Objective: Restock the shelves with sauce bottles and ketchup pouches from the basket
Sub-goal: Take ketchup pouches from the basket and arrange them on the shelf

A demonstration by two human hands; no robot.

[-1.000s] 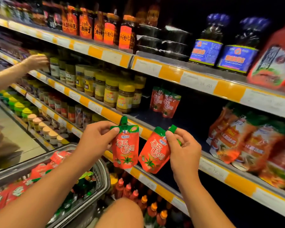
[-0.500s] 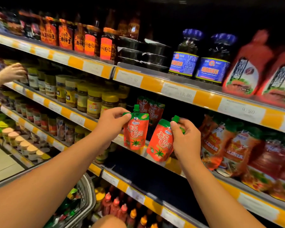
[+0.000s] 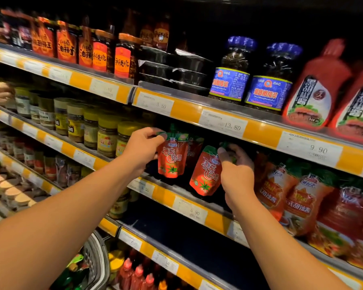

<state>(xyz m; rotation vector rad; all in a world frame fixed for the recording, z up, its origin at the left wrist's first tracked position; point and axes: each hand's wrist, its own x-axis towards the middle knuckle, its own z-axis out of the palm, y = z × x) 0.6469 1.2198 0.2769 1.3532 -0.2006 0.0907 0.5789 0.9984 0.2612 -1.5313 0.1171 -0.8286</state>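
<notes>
1. The left hand pinches the green top edge of a red ketchup pouch, fingers curled round the edge beside its spout; the pouch hangs upright below the fingertips, over the front of the middle shelf.
2. The right hand grips a second ketchup pouch by its green cap, thumb and fingers closed round it; this pouch tilts, its bottom swung toward the left, and lies just left of the hand, near the first pouch but apart from it.
3. Both pouches are soft, glossy, flat-sided bags, red with white lettering and a tomato picture near the rounded bottom.
4. Behind them stand more red pouches in the shelf's dark recess; to the right lie larger crinkled sauce bags.
5. The grey mesh basket sits at lower left; bottles show inside it.
</notes>
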